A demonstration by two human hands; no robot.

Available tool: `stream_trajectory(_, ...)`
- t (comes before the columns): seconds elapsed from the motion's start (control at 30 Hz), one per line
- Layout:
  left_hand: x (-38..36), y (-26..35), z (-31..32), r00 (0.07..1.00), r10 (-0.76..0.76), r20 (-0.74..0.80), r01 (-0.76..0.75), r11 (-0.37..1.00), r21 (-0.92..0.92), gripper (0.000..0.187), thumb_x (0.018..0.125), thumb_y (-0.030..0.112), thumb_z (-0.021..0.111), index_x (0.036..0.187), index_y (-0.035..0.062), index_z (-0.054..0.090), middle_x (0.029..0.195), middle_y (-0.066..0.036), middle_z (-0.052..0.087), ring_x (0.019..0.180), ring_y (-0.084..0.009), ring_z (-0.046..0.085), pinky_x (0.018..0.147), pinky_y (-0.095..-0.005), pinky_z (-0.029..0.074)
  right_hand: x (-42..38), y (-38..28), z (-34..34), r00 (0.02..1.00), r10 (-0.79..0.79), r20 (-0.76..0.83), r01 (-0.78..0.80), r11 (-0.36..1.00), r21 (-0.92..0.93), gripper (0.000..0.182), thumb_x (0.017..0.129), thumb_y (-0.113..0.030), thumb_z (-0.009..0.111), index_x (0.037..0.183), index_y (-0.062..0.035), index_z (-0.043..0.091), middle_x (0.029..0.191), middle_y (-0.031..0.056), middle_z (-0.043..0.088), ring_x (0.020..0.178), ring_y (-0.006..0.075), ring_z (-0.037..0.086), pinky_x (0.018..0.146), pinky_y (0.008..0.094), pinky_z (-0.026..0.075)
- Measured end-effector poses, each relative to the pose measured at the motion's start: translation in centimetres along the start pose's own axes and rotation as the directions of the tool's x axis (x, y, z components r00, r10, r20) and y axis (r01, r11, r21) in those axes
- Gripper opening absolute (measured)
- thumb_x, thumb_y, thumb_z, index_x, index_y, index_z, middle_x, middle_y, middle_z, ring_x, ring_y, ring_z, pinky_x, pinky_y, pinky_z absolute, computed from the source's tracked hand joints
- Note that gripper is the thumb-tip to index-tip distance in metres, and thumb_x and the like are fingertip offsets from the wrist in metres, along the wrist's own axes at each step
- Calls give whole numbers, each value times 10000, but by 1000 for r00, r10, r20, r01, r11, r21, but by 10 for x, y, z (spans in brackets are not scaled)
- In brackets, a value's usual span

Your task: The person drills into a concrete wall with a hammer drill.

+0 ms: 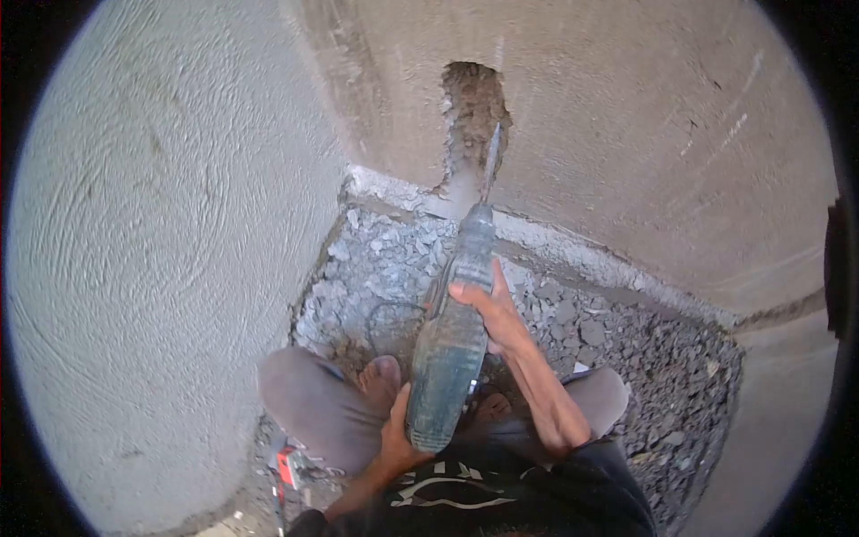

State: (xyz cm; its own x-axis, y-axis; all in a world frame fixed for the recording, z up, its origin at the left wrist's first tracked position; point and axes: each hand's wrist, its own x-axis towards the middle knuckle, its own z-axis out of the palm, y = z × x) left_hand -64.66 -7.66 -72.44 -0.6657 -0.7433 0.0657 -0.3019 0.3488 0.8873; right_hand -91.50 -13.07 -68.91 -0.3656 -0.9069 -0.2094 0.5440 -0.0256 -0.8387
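A long dark green power chisel (447,358) points up and away from my body. My right hand (492,313) is wrapped round its front part, thumb across the top. Near the rear end, my left hand (400,438) grips the body from the left side, its fingers partly hidden beneath. The pointed metal bit (491,161) reaches the lower right edge of a rough, tall hole (470,112) in the brown wall (599,116). Whether the tip touches the wall is hard to tell.
A grey plastered wall (161,251) rises at the left. Broken rubble (662,385) covers the floor around my bare feet (380,380) and bent knees. A dark cable (374,313) loops left of the tool. A red object (286,467) lies at the lower left.
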Motion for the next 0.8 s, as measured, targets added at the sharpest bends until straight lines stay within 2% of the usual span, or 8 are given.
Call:
stream_trajectory(0.2,-13,-20,12,997,53,-54,-61,987,-147,1028,724,128,847,1511,11,196,1336,-220,538,1195,-302,590,996,-399,483,-18,-30,23,1000,23,-15,-23,1000,18,947,767,-254,824,1430,8,202,1130,197,550,951,281,638,768,441,576)
stream_trajectory(0.3,8,19,-2,997,57,-42,-58,998,-19,970,751,131,826,1496,10,216,1352,-207,523,1204,-292,580,1014,-393,469,-19,-47,30,998,55,31,-56,998,36,962,776,-253,824,1444,8,182,1105,186,555,948,268,638,757,431,576)
stream_trajectory(0.4,18,14,1,957,274,-98,-265,960,95,998,714,114,878,1451,-61,226,1252,-259,599,1125,-309,653,939,-418,537,-15,-50,30,999,34,33,-34,999,21,971,780,-251,829,1456,14,184,1115,188,566,997,282,626,834,425,558)
stream_trajectory(0.5,-1,-38,16,995,-7,101,28,979,-200,989,733,182,874,1473,-36,254,1352,-251,539,1242,-307,577,1032,-425,471,-23,-36,27,978,-106,-179,81,987,-138,976,807,-243,794,1510,11,167,1182,199,580,1021,284,631,877,411,545)
stream_trajectory(0.63,18,5,5,998,-56,34,61,986,-156,1103,725,221,868,1568,90,171,1421,-265,474,1316,-362,492,1111,-441,386,-10,-24,16,993,-75,-93,69,996,-64,698,884,-297,682,1446,-13,379,1217,169,596,1002,273,645,875,422,544)
stream_trajectory(0.7,16,6,4,995,-55,-88,40,986,-159,1160,708,194,868,1588,122,115,1404,-276,480,1289,-395,505,1102,-452,392,5,-10,-1,998,16,-67,-18,999,-28,689,886,-335,651,1437,-31,371,1269,192,558,1080,303,599,919,450,504)
stream_trajectory(0.77,13,1,7,985,-100,140,88,992,90,1095,736,83,778,1587,101,89,1339,-257,499,1220,-420,531,1048,-465,417,9,-8,-3,988,124,-97,-127,992,-26,875,871,-343,624,1563,-47,177,1354,275,477,1219,387,521,1016,533,446)
stream_trajectory(0.8,9,-4,12,989,-120,90,111,989,99,1095,736,83,778,1587,101,89,1339,-257,499,1220,-420,531,1048,-465,417,11,-3,-4,989,142,-47,-144,989,-36,875,871,-343,624,1563,-47,177,1354,275,477,1219,387,521,1016,533,446)
